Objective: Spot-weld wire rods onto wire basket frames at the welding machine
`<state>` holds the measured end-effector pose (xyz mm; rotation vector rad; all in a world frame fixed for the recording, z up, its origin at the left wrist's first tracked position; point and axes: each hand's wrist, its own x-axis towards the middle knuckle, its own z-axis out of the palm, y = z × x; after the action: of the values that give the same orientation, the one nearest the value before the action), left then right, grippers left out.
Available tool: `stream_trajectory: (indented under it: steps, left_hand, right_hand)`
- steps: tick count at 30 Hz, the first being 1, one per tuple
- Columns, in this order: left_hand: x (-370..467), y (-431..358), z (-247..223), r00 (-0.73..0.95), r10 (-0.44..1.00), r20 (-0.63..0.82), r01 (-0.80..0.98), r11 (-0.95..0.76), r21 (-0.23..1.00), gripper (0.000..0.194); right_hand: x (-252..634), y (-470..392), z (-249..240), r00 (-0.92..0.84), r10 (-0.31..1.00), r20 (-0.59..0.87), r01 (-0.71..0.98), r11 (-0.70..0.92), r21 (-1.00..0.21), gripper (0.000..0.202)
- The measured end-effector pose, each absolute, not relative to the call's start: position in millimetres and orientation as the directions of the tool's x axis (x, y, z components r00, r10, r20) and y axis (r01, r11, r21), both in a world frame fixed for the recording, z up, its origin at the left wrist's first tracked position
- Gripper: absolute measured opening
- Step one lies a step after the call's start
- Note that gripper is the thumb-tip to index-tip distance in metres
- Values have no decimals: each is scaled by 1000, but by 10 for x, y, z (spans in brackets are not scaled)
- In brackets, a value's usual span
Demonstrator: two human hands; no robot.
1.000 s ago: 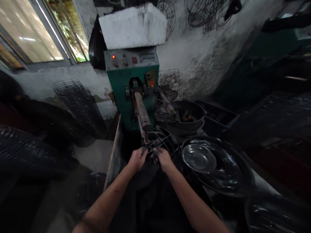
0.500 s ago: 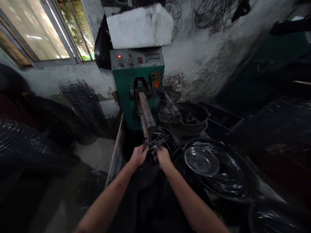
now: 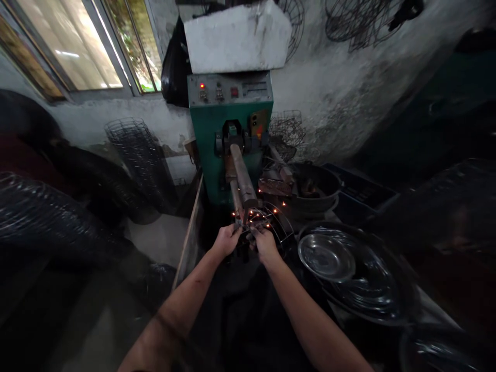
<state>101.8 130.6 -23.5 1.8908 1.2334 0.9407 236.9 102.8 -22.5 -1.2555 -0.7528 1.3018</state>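
Observation:
A green spot-welding machine (image 3: 209, 124) stands in front of me, its thick round metal arm (image 3: 243, 178) pointing my way. Under the arm's tip, a round wire frame (image 3: 284, 227) is pinched in both hands. My left hand (image 3: 227, 240) is closed at its left side, thumb on top. My right hand (image 3: 265, 244) is closed on it just to the right, fingers partly hidden. Orange sparks (image 3: 267, 225) scatter around the tip and the wires. The exact contact point between arm and wire is too dark to make out.
At right, a shiny metal dish (image 3: 327, 257) sits on a wide basin (image 3: 372, 299) of bright rings. A dark pan (image 3: 325, 191) is behind it. Rolled wire mesh (image 3: 135, 150) leans by the left wall. A board edge (image 3: 189, 222) runs along my left. A white foam block (image 3: 238, 39) tops the machine.
Sparks have burst out around the tip of the machine's arm. Both hands keep their grip on the wire frame. The whole view has shifted slightly, with things appearing farther right.

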Motion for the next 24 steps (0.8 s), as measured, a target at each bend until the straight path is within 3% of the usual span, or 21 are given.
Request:
stream_trajectory:
  steps: [8, 24]
  left_hand:
    - [906, 1464, -199, 295, 937, 185, 480, -313, 820, 31]
    - [922, 1456, -143, 280, 941, 190, 413, -297, 861, 34]
  right_hand:
    - [2323, 914, -222, 135, 934, -332, -454, -240, -858, 35]
    - [2347, 648, -445, 22, 912, -410, -357, -376, -855, 27]
